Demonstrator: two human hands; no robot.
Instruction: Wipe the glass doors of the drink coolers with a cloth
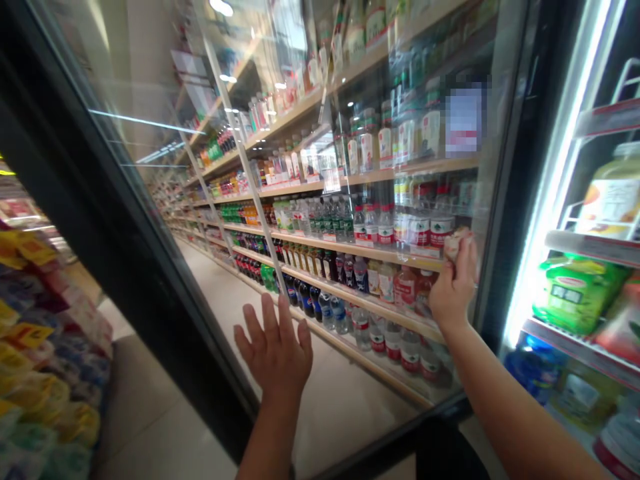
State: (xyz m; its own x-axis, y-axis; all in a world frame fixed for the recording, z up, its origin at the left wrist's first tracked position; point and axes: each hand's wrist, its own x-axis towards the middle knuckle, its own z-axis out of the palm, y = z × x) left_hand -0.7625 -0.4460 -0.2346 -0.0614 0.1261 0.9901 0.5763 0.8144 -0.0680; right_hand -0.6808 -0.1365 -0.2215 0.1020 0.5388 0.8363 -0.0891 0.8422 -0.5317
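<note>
Head camera shows the left hand (274,350) raised, fingers spread, its grip holding nothing. With forearm stretched forward, the right hand (459,287) grips a crumpled pale cloth (453,245) near the right edge of the glass door (350,287).

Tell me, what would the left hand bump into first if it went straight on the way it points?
Most likely the glass door: the open left hand is raised before its pane, though how near, or whether touching, is unclear. The bottles seem to lie beyond it.
</note>
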